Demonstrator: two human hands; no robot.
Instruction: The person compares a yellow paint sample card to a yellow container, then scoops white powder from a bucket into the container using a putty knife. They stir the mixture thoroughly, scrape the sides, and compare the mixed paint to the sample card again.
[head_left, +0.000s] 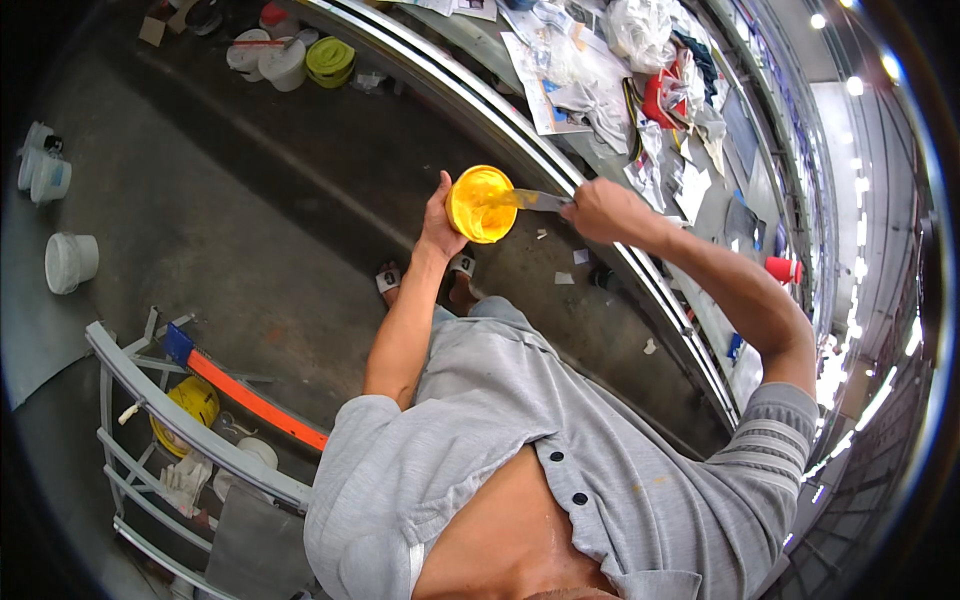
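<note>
A round yellow tub [459,222] of thick yellow paint or ink [482,195] is held up in front of me. My left hand [438,222] grips it from its left side, with the thumb up along the wall. In my right hand [607,211] is the handle of a flat metal spatula [543,201]. The spatula's blade reaches leftward over the tub's rim into the yellow paste, and yellow smears coat the part near the tub. The blade's tip is hidden in the paste.
A long table [610,165] with pale rails runs along my right, strewn with papers, rags and plastic. White buckets [72,262] stand on the floor at the left, others with a lime-lidded tub [330,62] at the back. A metal frame [200,440] and orange squeegee-like bar [258,405] are at lower left.
</note>
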